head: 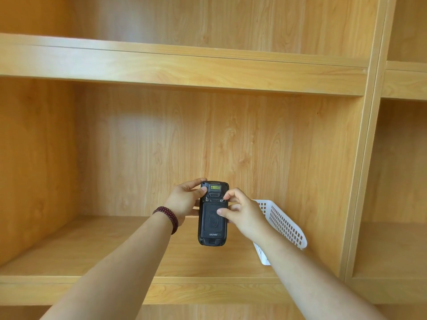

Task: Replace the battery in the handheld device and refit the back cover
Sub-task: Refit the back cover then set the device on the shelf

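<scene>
A black handheld device (pixel 212 229) is held upright in mid-air, its back facing me. The back cover (pixel 213 218) sits on the body, with two small metal latches near its top edge. My left hand (pixel 184 202) grips the device's upper left side, thumb pressed near the top corner. My right hand (pixel 242 213) holds the right side, a fingertip on the right latch (pixel 221 200) and the thumb resting on the cover. No loose battery is in view.
A white perforated plastic basket (pixel 284 225) stands on the wooden shelf (pixel 97 248) behind my right hand. A second shelf board (pixel 184 65) runs above, and an upright panel (pixel 365 181) closes the compartment on the right.
</scene>
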Demonstrator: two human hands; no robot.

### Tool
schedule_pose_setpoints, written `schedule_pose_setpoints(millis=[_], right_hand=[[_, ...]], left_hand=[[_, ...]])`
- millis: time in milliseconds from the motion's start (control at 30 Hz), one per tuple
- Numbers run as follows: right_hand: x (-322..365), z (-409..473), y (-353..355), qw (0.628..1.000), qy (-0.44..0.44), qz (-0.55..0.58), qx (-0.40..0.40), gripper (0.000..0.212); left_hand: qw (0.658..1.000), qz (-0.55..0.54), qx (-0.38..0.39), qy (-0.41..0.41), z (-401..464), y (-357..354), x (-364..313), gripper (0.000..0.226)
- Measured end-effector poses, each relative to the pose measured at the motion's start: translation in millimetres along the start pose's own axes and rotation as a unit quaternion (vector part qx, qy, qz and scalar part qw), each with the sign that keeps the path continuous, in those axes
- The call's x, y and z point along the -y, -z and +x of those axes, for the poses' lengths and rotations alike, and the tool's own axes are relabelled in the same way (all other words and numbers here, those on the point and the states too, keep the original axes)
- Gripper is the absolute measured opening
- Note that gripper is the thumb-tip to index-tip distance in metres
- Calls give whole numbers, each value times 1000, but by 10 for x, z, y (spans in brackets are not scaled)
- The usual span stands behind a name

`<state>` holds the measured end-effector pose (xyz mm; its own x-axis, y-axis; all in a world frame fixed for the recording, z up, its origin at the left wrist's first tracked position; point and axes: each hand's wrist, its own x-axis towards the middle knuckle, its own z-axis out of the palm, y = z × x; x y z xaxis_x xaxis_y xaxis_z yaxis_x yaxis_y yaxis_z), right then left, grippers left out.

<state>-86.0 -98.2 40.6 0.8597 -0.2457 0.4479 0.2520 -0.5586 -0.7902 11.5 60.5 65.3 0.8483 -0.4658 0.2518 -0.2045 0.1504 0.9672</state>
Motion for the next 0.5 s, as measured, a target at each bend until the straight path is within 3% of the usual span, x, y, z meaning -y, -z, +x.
schedule_pose_setpoints(millis=[500], right_hand=[[97,54,49,999,-38,-26,-1,32]], left_hand=[[1000,-6,-6,1,-31,-46,55,31]])
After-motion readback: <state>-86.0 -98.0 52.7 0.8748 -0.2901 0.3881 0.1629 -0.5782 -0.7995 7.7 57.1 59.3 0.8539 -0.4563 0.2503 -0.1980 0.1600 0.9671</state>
